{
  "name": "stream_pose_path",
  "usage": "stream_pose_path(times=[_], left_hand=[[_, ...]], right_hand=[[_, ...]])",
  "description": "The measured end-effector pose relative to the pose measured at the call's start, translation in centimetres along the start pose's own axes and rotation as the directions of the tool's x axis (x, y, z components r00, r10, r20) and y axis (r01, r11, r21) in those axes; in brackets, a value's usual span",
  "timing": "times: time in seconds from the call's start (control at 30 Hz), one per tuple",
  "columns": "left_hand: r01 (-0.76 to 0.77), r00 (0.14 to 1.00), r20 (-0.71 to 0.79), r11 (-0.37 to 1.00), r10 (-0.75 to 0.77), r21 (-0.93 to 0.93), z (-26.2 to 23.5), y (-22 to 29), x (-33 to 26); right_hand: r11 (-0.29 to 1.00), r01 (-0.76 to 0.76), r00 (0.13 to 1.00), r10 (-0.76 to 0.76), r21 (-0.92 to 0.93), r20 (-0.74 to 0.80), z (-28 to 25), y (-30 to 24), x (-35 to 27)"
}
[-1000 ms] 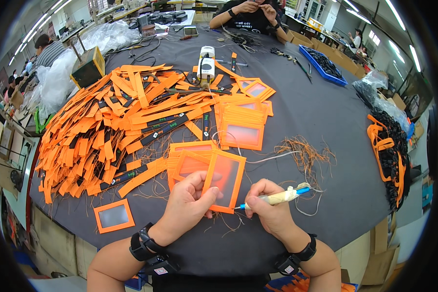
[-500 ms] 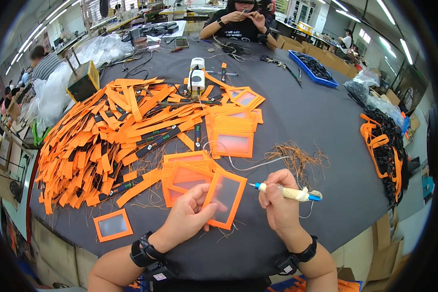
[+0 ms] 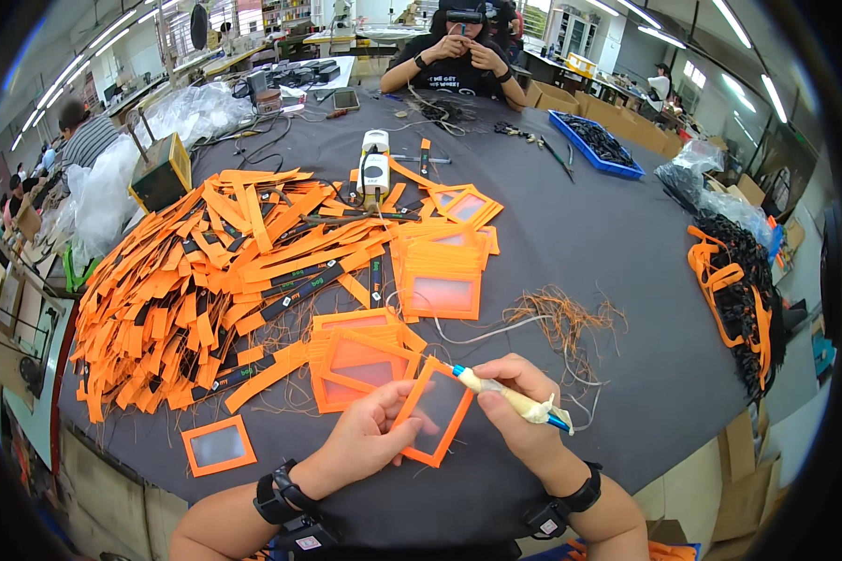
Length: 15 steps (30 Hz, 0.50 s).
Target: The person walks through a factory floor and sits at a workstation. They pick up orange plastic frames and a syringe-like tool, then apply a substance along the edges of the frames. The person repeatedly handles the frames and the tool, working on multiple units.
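My left hand [image 3: 374, 433] pinches the left side of an orange-bordered card holder with a clear window [image 3: 444, 409], tilted above the near edge of the table. In my right hand [image 3: 524, 411] is a corded pen-like tool [image 3: 510, 395], blue at both ends and wrapped in pale tape. Its tip meets or nearly meets the holder's top edge; contact is hard to tell. Just beyond my left hand lies a pile of similar holders [image 3: 360, 348], and a second stack [image 3: 442, 297] sits farther back. One single holder [image 3: 218, 445] rests at the near left.
A large heap of orange and black straps [image 3: 196, 290] covers the table's left. Loose orange thread [image 3: 571, 323] lies right of centre, near the tool's pale cord. A white power socket [image 3: 374, 168] stands behind. A blue tray [image 3: 597, 145] is far right; a person works opposite.
My right hand has brought the pen-like tool left and tipped it against or close to the holder's top edge. The holder in my left hand has shifted slightly lower.
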<state>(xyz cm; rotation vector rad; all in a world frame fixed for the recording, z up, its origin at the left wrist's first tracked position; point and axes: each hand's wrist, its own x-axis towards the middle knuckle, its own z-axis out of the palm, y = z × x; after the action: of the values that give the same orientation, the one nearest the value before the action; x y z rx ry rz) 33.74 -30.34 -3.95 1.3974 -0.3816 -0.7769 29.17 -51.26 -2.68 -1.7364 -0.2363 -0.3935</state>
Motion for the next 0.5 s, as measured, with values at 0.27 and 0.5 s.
stream_pose_path(times=[0.27, 0.5], left_hand=[[-0.009, 1.0, 0.015, 1.0, 0.009, 0.006, 0.15, -0.06, -0.05], [-0.028, 1.0, 0.013, 0.999, 0.028, 0.019, 0.18, -0.22, -0.11]], right_hand=[[1.0, 0.005, 0.999, -0.004, 0.005, -0.043, 0.6, 0.92, -0.14], [0.997, 0.026, 0.999, -0.029, -0.07, -0.035, 0.61, 0.64, -0.02]])
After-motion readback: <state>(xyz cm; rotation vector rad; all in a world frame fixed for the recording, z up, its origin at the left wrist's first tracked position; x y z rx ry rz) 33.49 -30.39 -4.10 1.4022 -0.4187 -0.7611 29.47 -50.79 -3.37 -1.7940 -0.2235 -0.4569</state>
